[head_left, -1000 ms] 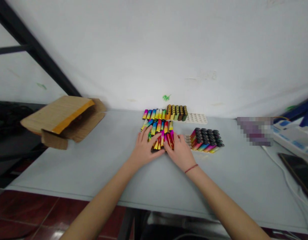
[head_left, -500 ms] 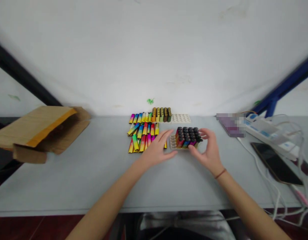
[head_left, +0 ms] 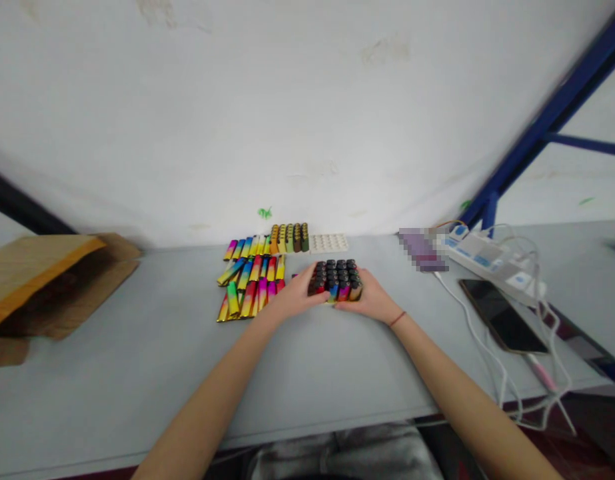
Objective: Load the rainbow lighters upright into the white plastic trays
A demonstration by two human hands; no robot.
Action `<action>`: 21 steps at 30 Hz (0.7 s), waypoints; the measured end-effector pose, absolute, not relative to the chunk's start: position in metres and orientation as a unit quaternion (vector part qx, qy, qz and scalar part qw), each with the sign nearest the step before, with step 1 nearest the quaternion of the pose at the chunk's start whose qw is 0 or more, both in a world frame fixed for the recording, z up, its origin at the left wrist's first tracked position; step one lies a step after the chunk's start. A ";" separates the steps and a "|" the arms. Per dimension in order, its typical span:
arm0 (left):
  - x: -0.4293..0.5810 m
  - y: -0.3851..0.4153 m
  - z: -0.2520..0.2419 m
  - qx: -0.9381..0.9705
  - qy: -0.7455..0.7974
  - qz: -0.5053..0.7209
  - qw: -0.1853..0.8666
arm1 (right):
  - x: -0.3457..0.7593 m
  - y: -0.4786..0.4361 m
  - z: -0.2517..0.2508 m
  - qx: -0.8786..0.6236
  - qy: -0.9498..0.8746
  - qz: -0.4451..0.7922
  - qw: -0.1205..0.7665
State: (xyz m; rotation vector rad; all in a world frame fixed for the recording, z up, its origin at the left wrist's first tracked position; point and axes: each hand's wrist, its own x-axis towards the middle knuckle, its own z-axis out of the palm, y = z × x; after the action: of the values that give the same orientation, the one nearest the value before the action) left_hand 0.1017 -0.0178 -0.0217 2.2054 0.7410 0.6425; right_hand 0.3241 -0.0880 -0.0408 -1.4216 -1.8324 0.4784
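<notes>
A tray of upright rainbow lighters with black caps (head_left: pixel 337 278) stands on the grey table (head_left: pixel 137 373) in front of me. My left hand (head_left: pixel 292 297) grips its left side and my right hand (head_left: pixel 370 301) grips its right and near side, fingers curled against it. Just left of my left hand lie several loose rainbow lighters (head_left: pixel 250 283) in rows. Behind them, by the wall, a second group of upright lighters (head_left: pixel 288 237) stands in a white tray (head_left: pixel 330 243) whose right part shows empty holes.
An open cardboard box (head_left: pixel 42 280) lies at the left. At the right are a blurred purple thing (head_left: pixel 420 248), a white power strip (head_left: pixel 487 257) with cables (head_left: pixel 492 360), and a dark phone (head_left: pixel 502 315). A blue frame post (head_left: pixel 542 127) rises at the right.
Both hands left the loose lighters and moved right to the tray of black-capped lighters, closing on its two sides. The view has swung to the right.
</notes>
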 end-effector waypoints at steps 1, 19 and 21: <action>0.103 -0.020 -0.022 0.858 0.293 0.252 0.339 | 0.324 -0.088 -0.042 -0.559 -0.717 0.178 0.376; 0.110 -0.025 -0.015 0.825 0.342 0.268 0.362 | 0.323 -0.089 -0.049 -0.576 -0.726 0.151 0.344; 0.108 -0.024 -0.019 0.816 0.341 0.264 0.385 | 0.323 -0.089 -0.050 -0.571 -0.728 0.149 0.348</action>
State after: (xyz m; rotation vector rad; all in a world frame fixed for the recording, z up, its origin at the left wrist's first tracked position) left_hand 0.1080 -0.0237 -0.0188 2.0798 0.8682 0.6726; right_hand 0.3234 -0.0891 -0.0497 -1.4805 -1.8883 0.3859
